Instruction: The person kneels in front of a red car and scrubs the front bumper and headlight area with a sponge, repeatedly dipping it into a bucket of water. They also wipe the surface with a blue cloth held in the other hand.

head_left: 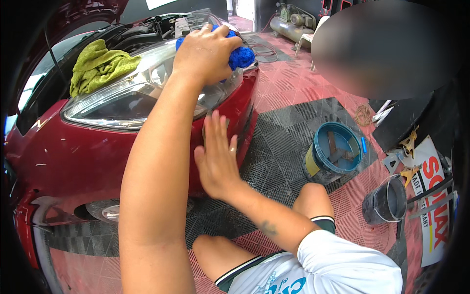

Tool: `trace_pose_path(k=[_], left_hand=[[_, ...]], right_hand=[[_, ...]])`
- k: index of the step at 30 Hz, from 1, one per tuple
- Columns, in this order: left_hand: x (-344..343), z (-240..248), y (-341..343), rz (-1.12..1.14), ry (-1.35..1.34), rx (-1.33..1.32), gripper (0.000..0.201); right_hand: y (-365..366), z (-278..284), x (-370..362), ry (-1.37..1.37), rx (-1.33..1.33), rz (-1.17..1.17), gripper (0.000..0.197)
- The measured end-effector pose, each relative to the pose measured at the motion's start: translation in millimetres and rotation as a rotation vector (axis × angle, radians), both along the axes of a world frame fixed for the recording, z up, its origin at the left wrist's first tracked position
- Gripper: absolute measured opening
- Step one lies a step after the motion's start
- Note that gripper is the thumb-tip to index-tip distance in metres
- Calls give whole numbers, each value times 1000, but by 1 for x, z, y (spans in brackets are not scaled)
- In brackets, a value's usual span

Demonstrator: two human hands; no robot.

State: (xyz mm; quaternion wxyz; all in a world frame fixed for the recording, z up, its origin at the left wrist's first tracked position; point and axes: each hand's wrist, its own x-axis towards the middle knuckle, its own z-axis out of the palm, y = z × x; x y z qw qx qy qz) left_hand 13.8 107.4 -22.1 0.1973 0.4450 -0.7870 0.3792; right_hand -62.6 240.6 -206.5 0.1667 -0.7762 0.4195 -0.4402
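Note:
My left hand (205,55) grips a bunched blue cloth (241,58) at the upper front corner of the clear headlight (117,105). Lower down, my right hand (216,159) has its fingers stretched out flat against, or very close to, the dark red bumper (235,115) just below the lamp. A small greyish edge shows behind those fingers; I cannot make out what it is. Crumpled on the body edge above the headlight lies a yellow-green towel (100,68). My left forearm hides part of the lamp and the bumper.
The car's hood is raised over the engine bay (147,32). A blue-rimmed bucket (338,147) with water and flat pieces inside stands on the tiled floor to the right, near a dark bucket (385,201). Farther back are an air compressor (293,22) and a hose (265,53).

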Motion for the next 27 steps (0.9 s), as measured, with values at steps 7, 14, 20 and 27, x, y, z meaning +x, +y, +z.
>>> trace_pose_path(k=[7,14,20,27], left_hand=[[1,4,4,2,4,3,45],[-16,6,2,-29,19,29,45],[-1,1,3,47,-19,26,46],[-7,2,-1,72,-49,-13,45]], right_hand=[[-33,-3,-17,-111,116,4,72],[-190,-18,-83,-284,212,-91,72],[-69,-19,-47,-21,75,29,72],[-181,-22,-64,-163,120,5,74]])
